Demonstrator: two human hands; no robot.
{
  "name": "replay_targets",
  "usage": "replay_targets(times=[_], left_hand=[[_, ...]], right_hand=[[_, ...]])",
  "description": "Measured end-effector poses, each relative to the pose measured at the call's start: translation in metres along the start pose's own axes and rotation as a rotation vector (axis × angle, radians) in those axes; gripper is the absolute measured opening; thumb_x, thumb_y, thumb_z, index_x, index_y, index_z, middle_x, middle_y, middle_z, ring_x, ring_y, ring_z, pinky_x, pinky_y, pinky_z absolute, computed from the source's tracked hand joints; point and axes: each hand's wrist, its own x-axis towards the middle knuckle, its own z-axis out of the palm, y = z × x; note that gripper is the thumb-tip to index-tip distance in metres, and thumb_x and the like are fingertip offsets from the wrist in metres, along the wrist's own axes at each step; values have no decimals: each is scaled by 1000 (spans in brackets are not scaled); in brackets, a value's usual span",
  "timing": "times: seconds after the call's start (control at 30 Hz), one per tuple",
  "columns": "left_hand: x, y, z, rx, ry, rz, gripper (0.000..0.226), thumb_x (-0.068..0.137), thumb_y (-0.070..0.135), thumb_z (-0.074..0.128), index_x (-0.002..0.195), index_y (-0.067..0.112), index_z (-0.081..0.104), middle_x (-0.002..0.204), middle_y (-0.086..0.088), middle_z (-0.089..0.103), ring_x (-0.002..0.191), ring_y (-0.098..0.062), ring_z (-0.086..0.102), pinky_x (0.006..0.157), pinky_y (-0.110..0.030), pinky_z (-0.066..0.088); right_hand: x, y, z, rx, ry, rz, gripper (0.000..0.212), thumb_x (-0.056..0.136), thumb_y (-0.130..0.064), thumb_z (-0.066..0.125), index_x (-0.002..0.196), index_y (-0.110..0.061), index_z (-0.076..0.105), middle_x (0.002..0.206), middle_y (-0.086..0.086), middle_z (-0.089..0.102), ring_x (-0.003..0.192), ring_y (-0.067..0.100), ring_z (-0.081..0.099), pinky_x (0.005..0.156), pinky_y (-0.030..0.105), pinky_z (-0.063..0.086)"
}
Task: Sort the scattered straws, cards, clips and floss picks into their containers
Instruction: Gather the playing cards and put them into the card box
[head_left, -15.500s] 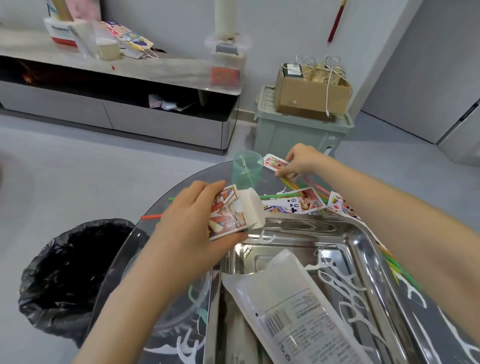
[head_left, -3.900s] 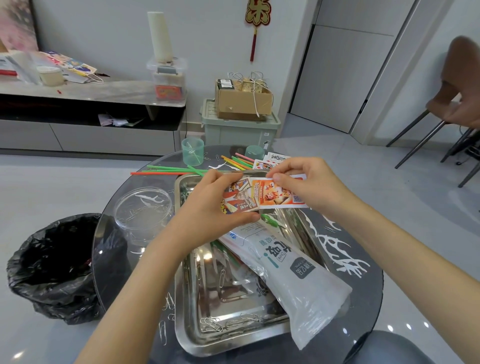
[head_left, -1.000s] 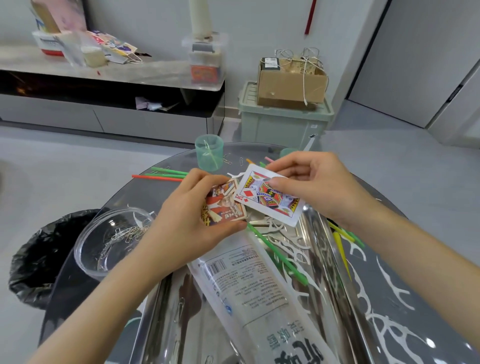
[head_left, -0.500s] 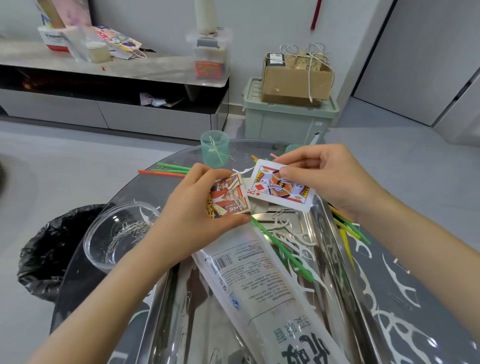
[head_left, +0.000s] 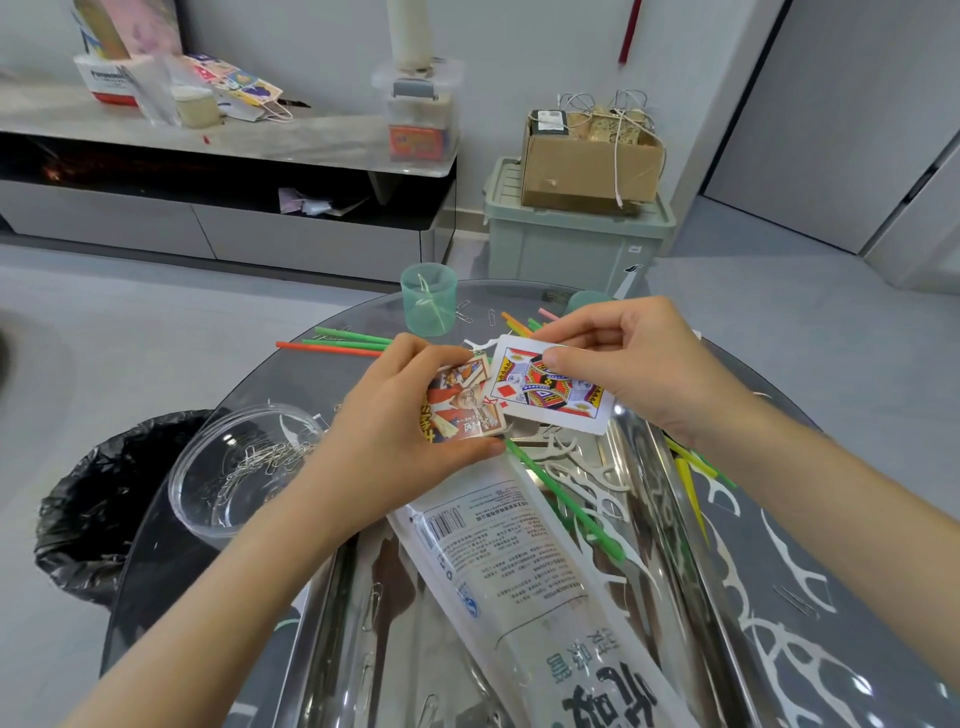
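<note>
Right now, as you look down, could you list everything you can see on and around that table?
king-of-diamonds playing card: one, white, red and yellow, pinched in the right hand
illustrated cardboard card box: one, red and white, gripped in the left hand
shiny steel tray: one, silver, mid-table
printed plastic bag: one, white, in the tray
thin plastic straws: several, green, orange, yellow, in the tray and around it
plastic floss picks: many, white, in the tray
clear round plastic bowl: one, left of the tray
metal paper clips: a heap, silver, in the bowl
translucent plastic cup: one, green, far edge
bin bag: one, black, floor left
left hand: one
right hand: one
</note>
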Motion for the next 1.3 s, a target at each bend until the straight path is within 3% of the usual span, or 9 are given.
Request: replay_targets(times=[0.43,0.57,0.67,0.83,0.93,1.03,1.13,1.2,1.3], left_hand=[[-1,7,-5,-13,-68,63,70,61,44,83,124,29,57,107,12,52,97,1,51,81,-9,37],[-1,13,-2,-44,-54,44,71,61,52,79,124,28,58,107,13,53,97,0,52,89,-26,43],[0,16,2,-93,-11,14,77,56,63,68,123,27,57,105,14,52,96,-1,53,84,-17,43],[-3,16,7,-127,19,49,69,62,52,75,123,25,57,103,9,50,92,0,53,76,-9,41],[-4,18,11,-143,30,76,56,65,45,75,113,21,61,103,3,53,91,-5,54,76,-11,42],[-4,23,15,-145,41,75,55,68,41,73,116,17,62,103,1,53,91,-8,54,78,-15,43],[-4,30,15,-107,29,100,66,71,57,65,129,28,54,102,7,49,91,-4,54,76,-8,40],[-1,31,15,-57,-35,112,65,74,57,62,135,38,48,104,7,46,93,-2,51,78,-4,37],[6,28,16,51,-123,97,51,77,60,54,125,44,52,106,9,40,95,7,46,77,1,32]], right_hand=[[11,-11,-12,-126,-335,97,17,81,-2,70,92,-15,75,71,2,73,65,8,67,59,15,52],[8,-6,5,-140,-147,82,11,84,-16,70,95,-17,69,78,-2,70,81,14,68,68,18,53],[3,-3,26,-88,92,73,30,94,-46,49,110,-22,57,104,-8,64,101,11,61,86,29,48],[-4,-1,55,-40,-125,148,108,61,-87,11,152,-29,7,155,-1,27,142,20,27,115,47,24],[-10,-1,65,-85,-134,86,103,63,-83,7,149,-31,-16,160,-6,1,147,13,-2,119,48,4],[-12,2,63,-58,-163,53,96,65,-82,7,144,-37,-24,160,-9,-4,147,11,-2,119,50,4],[-5,5,39,54,-198,77,93,70,-85,9,148,-38,-9,159,-2,15,144,19,21,117,47,18],[1,11,10,15,-137,71,90,75,-82,10,151,-33,12,155,-9,24,140,6,24,112,29,14],[18,32,-37,-194,39,44,57,96,-57,32,143,-27,39,146,-13,40,124,-2,36,98,18,22]])
